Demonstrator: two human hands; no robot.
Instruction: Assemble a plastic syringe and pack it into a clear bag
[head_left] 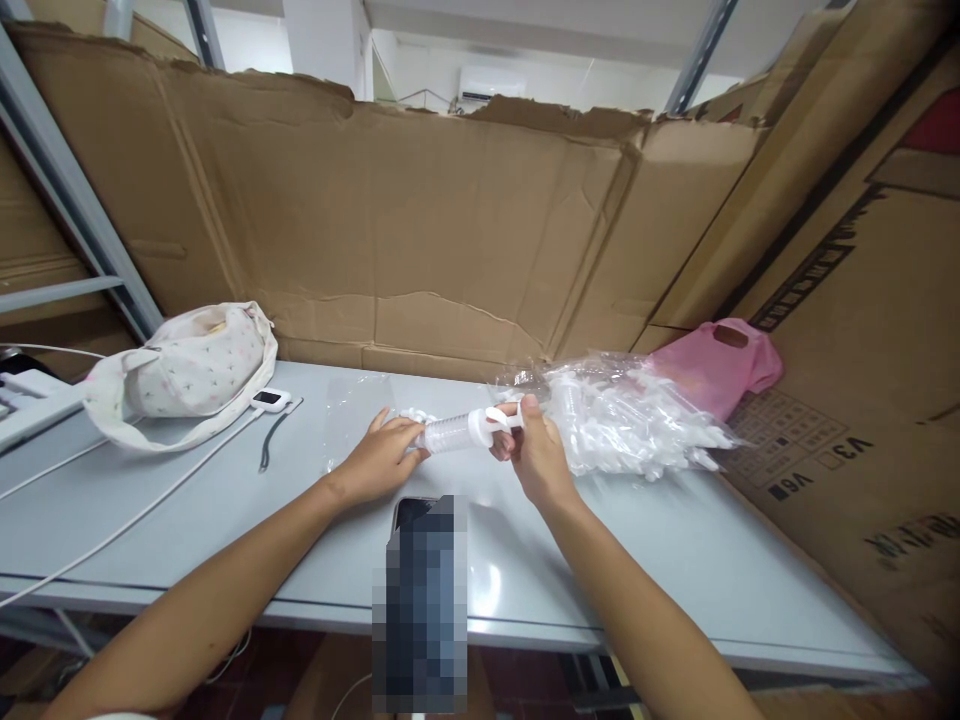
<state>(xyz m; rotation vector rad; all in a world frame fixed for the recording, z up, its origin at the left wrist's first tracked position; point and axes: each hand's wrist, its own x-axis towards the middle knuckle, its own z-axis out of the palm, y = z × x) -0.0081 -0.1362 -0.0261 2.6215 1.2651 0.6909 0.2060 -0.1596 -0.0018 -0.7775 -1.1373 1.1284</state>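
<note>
Item: clear syringe (450, 433), held level just above table (675, 540), centre. L hand (379, 462) grip closed on barrel tip; R hand (534, 455) grip closed on plunger end. Adj.: clear bag of syringes (622, 415) just R; cloth bag (187, 370) far L; pink bag (712, 365) behind.

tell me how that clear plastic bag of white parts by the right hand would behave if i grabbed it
The clear bag looks thin and crinkled, so it would probably sag and change shape rather than lift stiffly. Its loose white parts would likely slide about inside. It seems light for its bulk, and the glossy film may be slippery.
</note>
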